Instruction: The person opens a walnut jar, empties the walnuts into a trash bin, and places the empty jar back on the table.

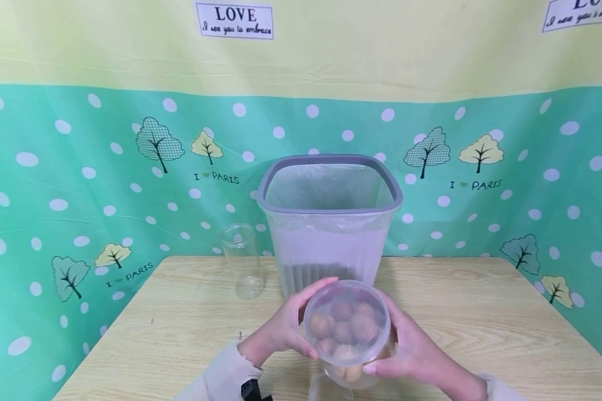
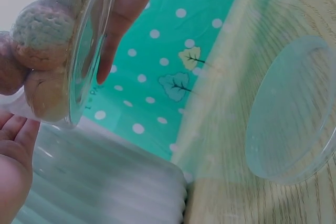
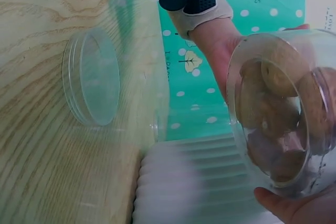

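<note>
A clear round jar (image 1: 351,373) filled with walnuts (image 1: 343,331) is held off the table, in front of the bin. A frosted, see-through lid (image 1: 348,287) covers its top. My left hand (image 1: 293,323) grips the jar's left side, fingers behind and thumb toward the front. From the right, my right hand (image 1: 408,345) grips it too, thumb low near the front. The wrist views show the jar's clear base and the brown walnuts (image 2: 44,30) through its wall. Below it on the table lies a clear, shallow round piece (image 3: 97,77), perhaps a lid or dish.
Just behind the jar stands a pale bin (image 1: 331,239) with a grey-purple rim and a plastic liner. A tall clear glass (image 1: 243,262) is to the bin's left on the wooden table (image 1: 471,312). A green dotted cloth (image 1: 311,128) hangs behind and at both sides.
</note>
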A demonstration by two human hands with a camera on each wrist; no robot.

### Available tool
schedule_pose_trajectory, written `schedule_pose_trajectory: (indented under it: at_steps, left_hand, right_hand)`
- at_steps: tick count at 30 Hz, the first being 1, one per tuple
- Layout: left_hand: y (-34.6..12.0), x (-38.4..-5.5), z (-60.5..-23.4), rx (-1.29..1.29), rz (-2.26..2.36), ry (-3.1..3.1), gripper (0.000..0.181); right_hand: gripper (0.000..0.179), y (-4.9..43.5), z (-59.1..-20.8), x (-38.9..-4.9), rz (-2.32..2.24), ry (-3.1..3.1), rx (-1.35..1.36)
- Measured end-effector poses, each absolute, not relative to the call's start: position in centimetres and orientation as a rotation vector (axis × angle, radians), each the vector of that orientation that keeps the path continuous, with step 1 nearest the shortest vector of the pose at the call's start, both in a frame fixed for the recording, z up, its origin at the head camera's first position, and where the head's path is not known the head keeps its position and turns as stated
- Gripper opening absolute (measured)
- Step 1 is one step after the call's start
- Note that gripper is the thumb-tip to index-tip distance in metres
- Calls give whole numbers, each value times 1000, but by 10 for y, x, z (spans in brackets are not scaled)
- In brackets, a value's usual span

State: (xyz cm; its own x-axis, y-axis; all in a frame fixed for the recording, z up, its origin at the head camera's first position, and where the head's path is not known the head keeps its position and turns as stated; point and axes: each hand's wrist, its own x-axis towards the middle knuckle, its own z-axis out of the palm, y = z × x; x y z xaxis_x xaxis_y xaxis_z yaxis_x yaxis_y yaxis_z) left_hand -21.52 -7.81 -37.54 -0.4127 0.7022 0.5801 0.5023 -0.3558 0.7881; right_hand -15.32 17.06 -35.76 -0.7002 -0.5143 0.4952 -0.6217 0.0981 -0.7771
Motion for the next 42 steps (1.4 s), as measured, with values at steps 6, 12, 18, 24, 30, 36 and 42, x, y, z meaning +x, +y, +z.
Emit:
schedule_pose_trajectory:
  at_steps: [6, 12, 18, 24, 30, 36, 42]
  left_hand:
    - [-77, -214, -377, 1556, 1897, 1717, 110]
    - [-75, -213, -379, 1535, 1936, 1771, 107]
    - [-72, -208, -378, 1496, 1987, 1847, 106]
    - [-68, -201, -379, 1449, 2061, 1882, 104]
    - [-63, -191, -377, 1360, 2137, 1954, 104]
    - [-58, -184, -379, 1228, 2189, 1981, 106]
    - [-55, -178, -378, 1142, 2215, 2009, 106]
  right_hand:
    - [101, 167, -357, -152, 1603, -2267, 1092]
    - [105, 162, -357, -150, 1549, -2273, 968]
    - [107, 161, -357, -149, 1513, -2284, 905]
    - [112, 163, -355, -150, 1485, -2306, 884]
    - [107, 163, -352, -154, 1460, -2298, 902]
    - [104, 165, -352, -156, 1474, -2299, 913]
    - [101, 166, -352, -157, 1482, -2287, 933]
